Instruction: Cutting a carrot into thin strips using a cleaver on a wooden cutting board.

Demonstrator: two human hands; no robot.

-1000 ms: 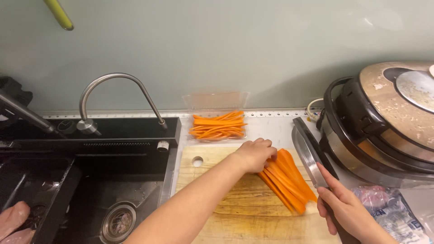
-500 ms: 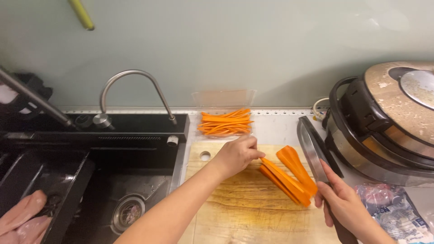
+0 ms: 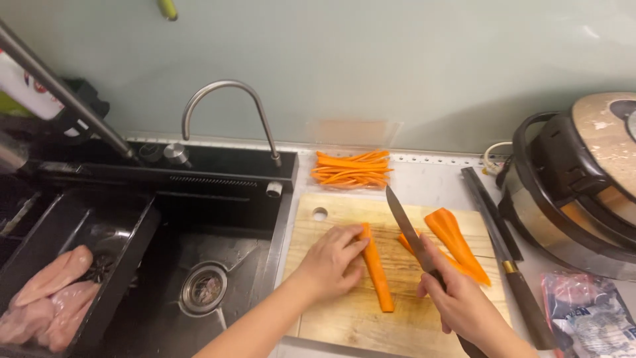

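Two hands worked over a wooden cutting board (image 3: 344,318) that lay on the surface just beside a dark sink (image 3: 199,265). The left hand (image 3: 331,262) lay curled, fingers bent down onto the upper end of a long carrot slice (image 3: 376,272), pinning it flat to the board. The right hand (image 3: 464,308) was closed around the handle of a knife (image 3: 405,224), its blade pointing away from the person and raised just right of that slice. More carrot slices (image 3: 457,242) lay stacked to the right of the blade. Beyond the board sat a pile of thin carrot strips (image 3: 351,169). A second knife (image 3: 500,232) rested along the board's right edge, near a rice cooker (image 3: 583,185). Raw chicken (image 3: 46,295) lay in a black tray at the far left.
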